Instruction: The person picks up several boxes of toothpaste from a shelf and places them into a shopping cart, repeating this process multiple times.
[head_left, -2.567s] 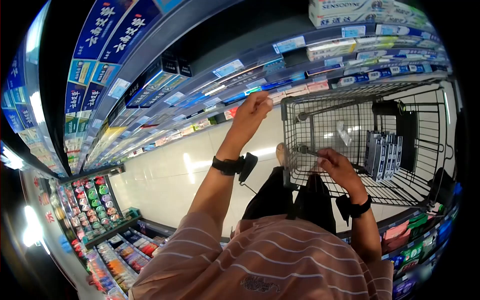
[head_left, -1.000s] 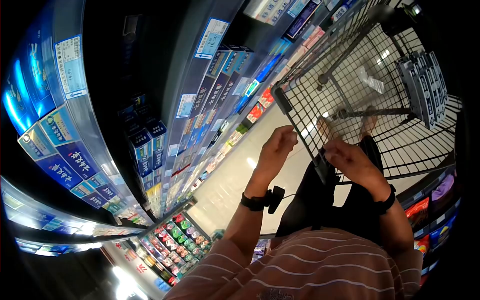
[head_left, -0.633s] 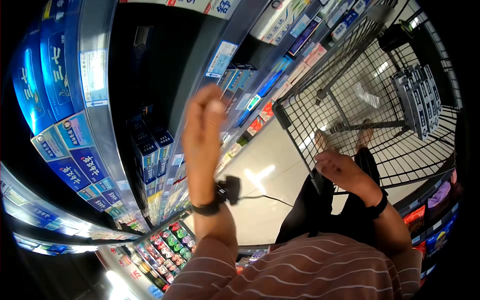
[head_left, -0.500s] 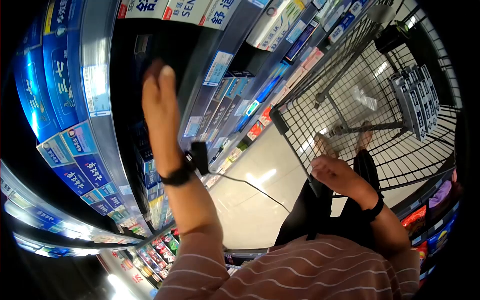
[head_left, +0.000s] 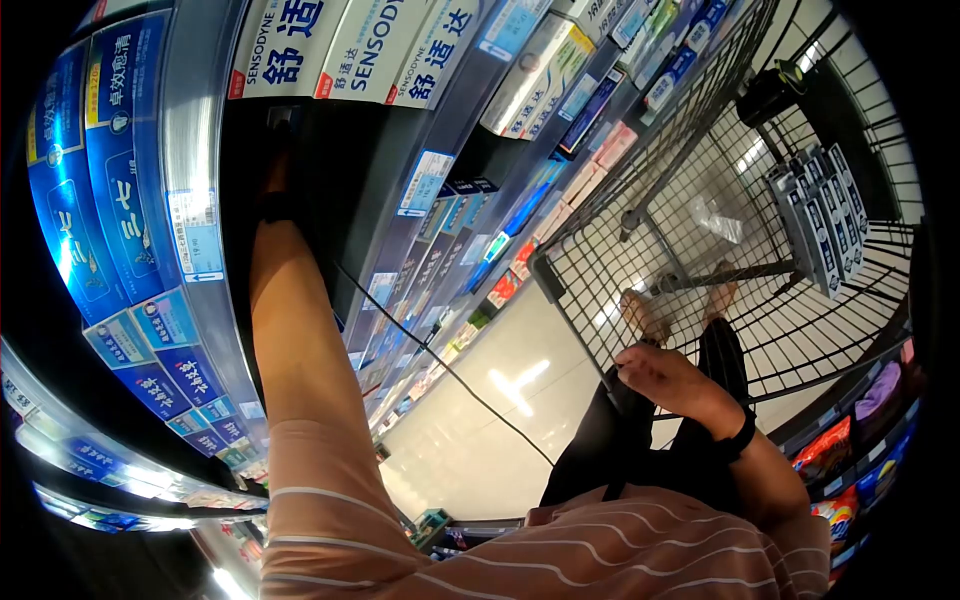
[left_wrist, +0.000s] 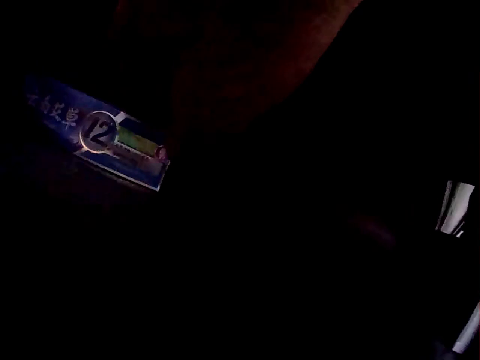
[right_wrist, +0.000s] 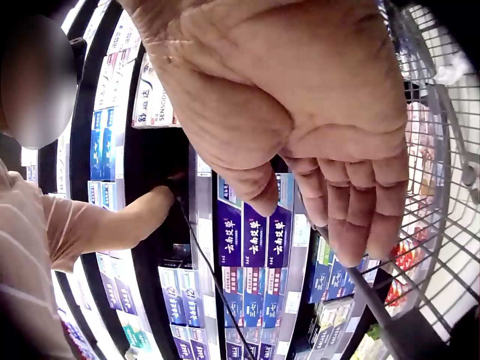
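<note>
In the head view the left arm reaches into a dark shelf opening; the left hand (head_left: 279, 172) is a dim shape there, fingers hidden. In the left wrist view, part of the left hand (left_wrist: 244, 64) shows in near darkness beside a blue box (left_wrist: 112, 139) marked 12; contact cannot be told. The right hand (head_left: 672, 382) is by the near edge of the shopping cart (head_left: 720, 150), fingers loosely bent. Seen from the right wrist, the right hand (right_wrist: 307, 112) has its palm in view and holds nothing, with the cart's dark frame (right_wrist: 367, 292) by its fingertips.
White toothpaste boxes (head_left: 365, 50) stand above the opening, and large blue boxes (head_left: 125, 170) to its left. Grey-white packs (head_left: 820, 220) lie in the cart. A thin cable (head_left: 440, 360) runs from the left wrist across the floor area. Bagged goods (head_left: 825, 450) line the right shelf.
The left hand has moved from beside the cart up and left, deep into the dark shelf opening. The right hand has left the cart's bar it touched earlier and stays near its edge.
</note>
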